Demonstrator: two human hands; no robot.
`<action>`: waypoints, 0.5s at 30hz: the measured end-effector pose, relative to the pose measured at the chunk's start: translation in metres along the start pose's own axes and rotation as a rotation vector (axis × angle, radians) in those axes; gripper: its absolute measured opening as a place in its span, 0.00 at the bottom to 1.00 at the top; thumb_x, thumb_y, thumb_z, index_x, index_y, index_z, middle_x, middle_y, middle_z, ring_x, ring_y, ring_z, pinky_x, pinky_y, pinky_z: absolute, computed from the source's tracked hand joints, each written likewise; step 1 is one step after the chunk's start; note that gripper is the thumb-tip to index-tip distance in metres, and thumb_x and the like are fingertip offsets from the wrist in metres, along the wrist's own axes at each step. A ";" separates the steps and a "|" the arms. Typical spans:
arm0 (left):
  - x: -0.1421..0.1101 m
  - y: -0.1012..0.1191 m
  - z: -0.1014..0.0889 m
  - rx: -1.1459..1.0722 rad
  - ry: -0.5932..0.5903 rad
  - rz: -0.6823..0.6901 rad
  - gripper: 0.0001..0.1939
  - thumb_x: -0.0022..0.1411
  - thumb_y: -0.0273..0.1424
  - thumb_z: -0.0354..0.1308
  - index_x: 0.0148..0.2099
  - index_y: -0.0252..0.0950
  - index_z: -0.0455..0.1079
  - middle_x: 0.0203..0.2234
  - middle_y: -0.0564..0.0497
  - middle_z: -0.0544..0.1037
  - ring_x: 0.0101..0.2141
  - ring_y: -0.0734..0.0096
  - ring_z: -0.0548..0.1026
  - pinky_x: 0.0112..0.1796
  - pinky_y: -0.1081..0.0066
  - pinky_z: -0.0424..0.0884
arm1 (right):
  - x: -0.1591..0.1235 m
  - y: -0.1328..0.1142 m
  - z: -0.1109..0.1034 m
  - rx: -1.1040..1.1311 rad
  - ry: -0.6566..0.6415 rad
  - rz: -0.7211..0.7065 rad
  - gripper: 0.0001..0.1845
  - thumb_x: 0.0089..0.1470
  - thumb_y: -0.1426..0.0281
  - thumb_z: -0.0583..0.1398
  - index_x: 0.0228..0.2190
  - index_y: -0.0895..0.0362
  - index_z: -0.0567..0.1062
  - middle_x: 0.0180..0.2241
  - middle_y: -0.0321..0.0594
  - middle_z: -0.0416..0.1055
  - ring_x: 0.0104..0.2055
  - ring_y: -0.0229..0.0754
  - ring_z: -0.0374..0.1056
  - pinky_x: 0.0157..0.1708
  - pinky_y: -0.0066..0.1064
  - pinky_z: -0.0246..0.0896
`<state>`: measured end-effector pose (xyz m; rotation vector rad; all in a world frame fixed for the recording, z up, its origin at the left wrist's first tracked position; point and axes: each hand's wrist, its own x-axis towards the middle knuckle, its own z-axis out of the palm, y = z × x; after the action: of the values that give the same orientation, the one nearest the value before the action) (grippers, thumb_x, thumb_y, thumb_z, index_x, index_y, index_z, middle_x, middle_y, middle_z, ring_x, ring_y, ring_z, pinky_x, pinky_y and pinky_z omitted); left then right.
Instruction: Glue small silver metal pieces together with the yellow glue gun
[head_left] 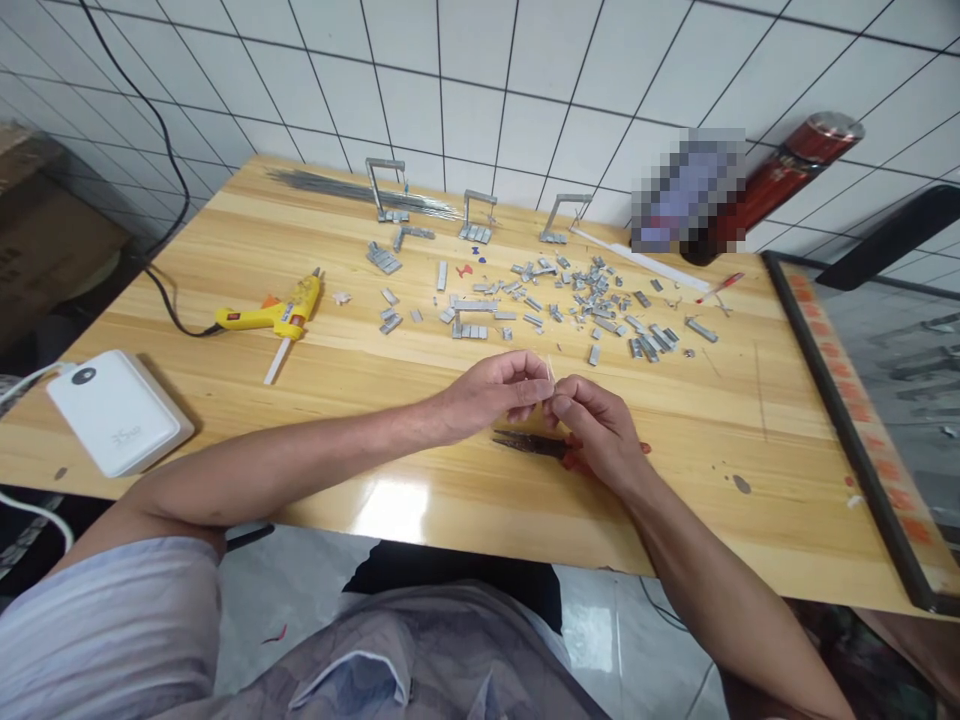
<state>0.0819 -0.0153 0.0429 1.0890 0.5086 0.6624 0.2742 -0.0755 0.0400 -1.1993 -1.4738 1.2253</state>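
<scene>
Near the front middle of the table, my left hand (pixel 517 385) is closed in a pinch on a thin pale thread (pixel 550 368) whose end sticks up between the fingertips. My right hand (pixel 596 425) meets it there, thumb and forefinger pinched at the same thread. Under my right hand is a tool with dark narrow jaws (pixel 531 443) and orange-red handles, partly hidden by the hand; I cannot tell whether it is held or just lies there. Beyond the hands sits a small grey bracket-shaped frame (pixel 474 318) among scattered grey strip pieces (pixel 592 290).
Three grey frames (pixel 476 217) stand at the back beside a bundle of thin wires (pixel 322 188). A yellow glue gun (pixel 277 312) and a white power bank (pixel 118 410) lie on the left. To the right are a red pen (pixel 720 288), a red cylinder (pixel 784 185) and a black-edged glass panel (pixel 832 420).
</scene>
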 end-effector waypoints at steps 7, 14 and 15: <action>-0.001 0.001 0.001 -0.019 -0.027 -0.077 0.26 0.59 0.53 0.72 0.36 0.35 0.69 0.23 0.57 0.71 0.24 0.78 0.67 0.26 0.74 0.59 | 0.001 -0.003 -0.003 -0.027 0.022 0.022 0.16 0.64 0.61 0.62 0.26 0.53 0.71 0.25 0.33 0.66 0.26 0.36 0.60 0.23 0.28 0.61; 0.000 -0.004 0.000 0.056 -0.017 -0.020 0.26 0.56 0.51 0.75 0.39 0.35 0.70 0.28 0.55 0.74 0.26 0.79 0.66 0.29 0.73 0.60 | -0.005 -0.001 0.001 0.039 0.090 0.198 0.12 0.62 0.63 0.61 0.28 0.52 0.71 0.25 0.30 0.62 0.18 0.33 0.54 0.11 0.26 0.55; 0.000 -0.005 0.000 0.068 -0.023 -0.005 0.26 0.56 0.50 0.75 0.39 0.35 0.70 0.29 0.55 0.75 0.27 0.78 0.68 0.30 0.73 0.61 | -0.005 -0.001 0.002 0.037 0.100 0.170 0.11 0.62 0.63 0.61 0.27 0.52 0.71 0.25 0.30 0.62 0.19 0.34 0.54 0.12 0.26 0.55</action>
<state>0.0830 -0.0166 0.0379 1.1574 0.5168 0.6315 0.2730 -0.0812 0.0403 -1.3637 -1.2924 1.2802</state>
